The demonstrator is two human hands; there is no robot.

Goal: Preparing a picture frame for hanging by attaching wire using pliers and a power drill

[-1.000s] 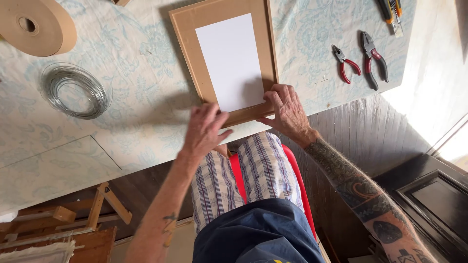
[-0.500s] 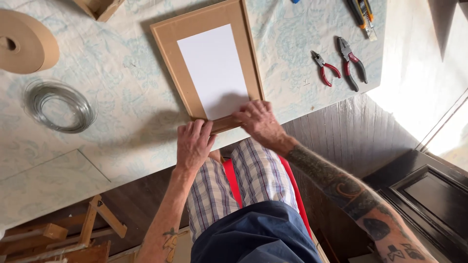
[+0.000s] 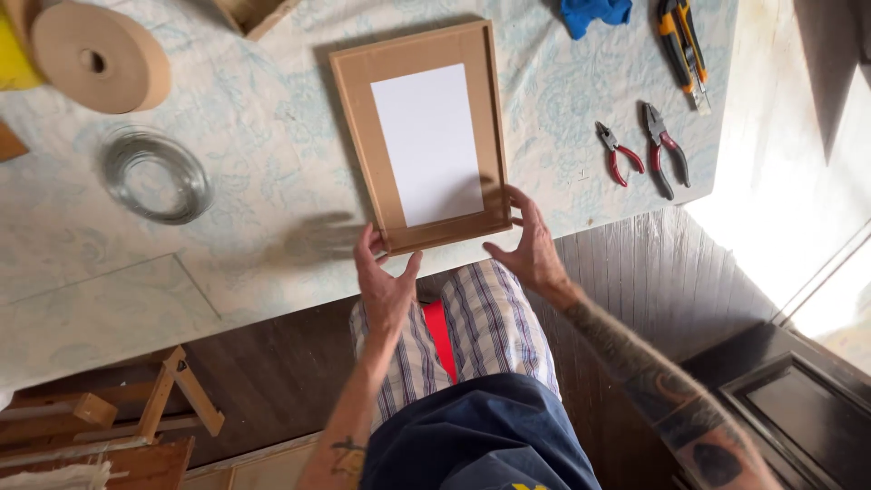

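Note:
A wooden picture frame (image 3: 354,136) lies flat on the table with a white sheet (image 3: 426,141) in its middle. My left hand (image 3: 386,286) is at the frame's near left corner, fingers spread, fingertips just touching or barely off the edge. At the near right corner is my right hand (image 3: 526,245), fingers apart, fingertips against the frame's edge. Neither hand grips anything.
The table has a pale blue patterned cloth (image 3: 227,218). On it lie a coil of wire (image 3: 154,174), a roll of brown paper tape (image 3: 100,56), two red-handled pliers (image 3: 640,154), a yellow-black tool (image 3: 682,45) and a blue cloth (image 3: 592,14). Wooden pieces (image 3: 136,417) lie on the floor below.
Both hands have lifted off the frame's near edge and opened, now hovering at its corners. The view has shifted so the frame sits more central.

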